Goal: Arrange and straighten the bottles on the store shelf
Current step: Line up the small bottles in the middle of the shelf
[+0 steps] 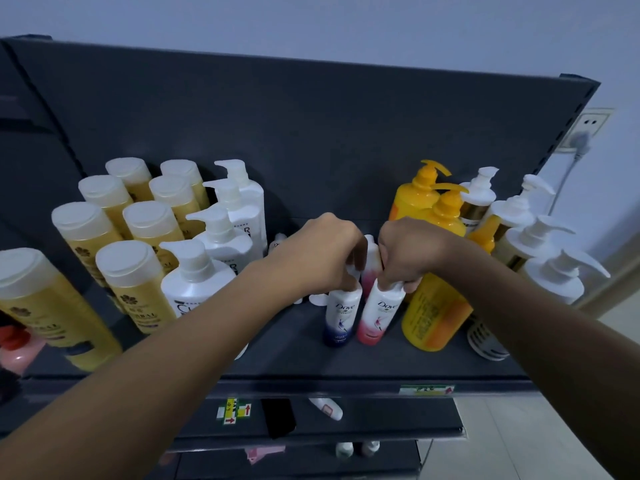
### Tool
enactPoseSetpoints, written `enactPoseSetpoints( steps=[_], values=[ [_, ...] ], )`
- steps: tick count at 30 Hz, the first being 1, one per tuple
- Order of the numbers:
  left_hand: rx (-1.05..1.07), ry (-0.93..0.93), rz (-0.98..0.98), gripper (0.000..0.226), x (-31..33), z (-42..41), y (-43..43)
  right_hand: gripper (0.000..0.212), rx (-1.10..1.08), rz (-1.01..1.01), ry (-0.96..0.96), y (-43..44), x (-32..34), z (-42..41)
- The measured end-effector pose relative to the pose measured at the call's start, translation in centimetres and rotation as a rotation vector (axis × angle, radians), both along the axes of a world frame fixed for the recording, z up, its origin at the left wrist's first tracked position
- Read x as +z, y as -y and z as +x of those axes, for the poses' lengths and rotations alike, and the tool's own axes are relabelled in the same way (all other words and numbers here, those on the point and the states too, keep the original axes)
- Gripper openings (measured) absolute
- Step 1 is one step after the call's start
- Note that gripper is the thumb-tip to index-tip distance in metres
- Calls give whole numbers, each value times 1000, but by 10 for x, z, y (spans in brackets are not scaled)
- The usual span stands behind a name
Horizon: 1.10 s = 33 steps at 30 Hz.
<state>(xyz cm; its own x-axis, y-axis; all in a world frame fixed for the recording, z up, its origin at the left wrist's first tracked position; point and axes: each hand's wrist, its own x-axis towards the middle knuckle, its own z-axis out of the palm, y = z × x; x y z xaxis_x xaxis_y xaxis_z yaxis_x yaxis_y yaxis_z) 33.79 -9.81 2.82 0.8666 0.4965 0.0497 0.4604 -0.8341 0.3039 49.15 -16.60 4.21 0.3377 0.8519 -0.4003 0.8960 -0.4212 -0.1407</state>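
On the dark shelf (pixel 298 362) two small Dove bottles stand side by side near the front middle. My left hand (pixel 322 254) grips the top of the blue-bottomed Dove bottle (pixel 341 317). My right hand (pixel 408 251) grips the top of the pink-bottomed Dove bottle (pixel 379 315). Both bottles stand roughly upright and lean slightly. Behind them, between my hands, another pink bottle (pixel 370 268) shows partly. My hands hide the caps.
Yellow capped bottles (pixel 135 282) and white pump bottles (pixel 201 282) fill the left side. Orange pump bottles (pixel 436 306) and white pump bottles (pixel 554 275) crowd the right. A small white bottle (pixel 327 408) lies on the lower shelf. A wall socket (pixel 588 128) is at the right.
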Motion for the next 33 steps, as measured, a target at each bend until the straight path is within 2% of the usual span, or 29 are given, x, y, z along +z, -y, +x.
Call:
enactPoseSetpoints(
  steps=[5, 10, 12, 14, 18, 22, 25, 29, 33],
  values=[
    [27, -68, -122, 36, 6, -7, -13, 21, 17, 17, -45, 1, 3, -1],
    [226, -218, 165, 26, -1, -15, -45, 26, 74, -6, -45, -1, 1, 2],
    [312, -276, 160, 19, -18, -9, -41, 32, 86, -21, -55, -2, 3, 4],
    [357, -331, 138, 25, -46, 1, -35, 39, 79, -16, -85, -3, 8, 5],
    [416, -307, 48, 36, -93, 8, -31, 44, 80, 78, -13, -9, 19, 7],
    [452, -305, 59, 45, -107, 14, -31, 41, 103, 197, 188, -12, 17, 9],
    [471, -270, 17, 49, -114, 19, -27, 40, 125, 197, 198, -13, 7, 10],
    [497, -248, 32, 41, -115, 22, -26, 38, 147, 196, 223, -15, -1, 13],
    [516, -285, 131, 32, -90, 24, -22, 34, 144, 203, 257, -16, 1, 14]
  ],
)
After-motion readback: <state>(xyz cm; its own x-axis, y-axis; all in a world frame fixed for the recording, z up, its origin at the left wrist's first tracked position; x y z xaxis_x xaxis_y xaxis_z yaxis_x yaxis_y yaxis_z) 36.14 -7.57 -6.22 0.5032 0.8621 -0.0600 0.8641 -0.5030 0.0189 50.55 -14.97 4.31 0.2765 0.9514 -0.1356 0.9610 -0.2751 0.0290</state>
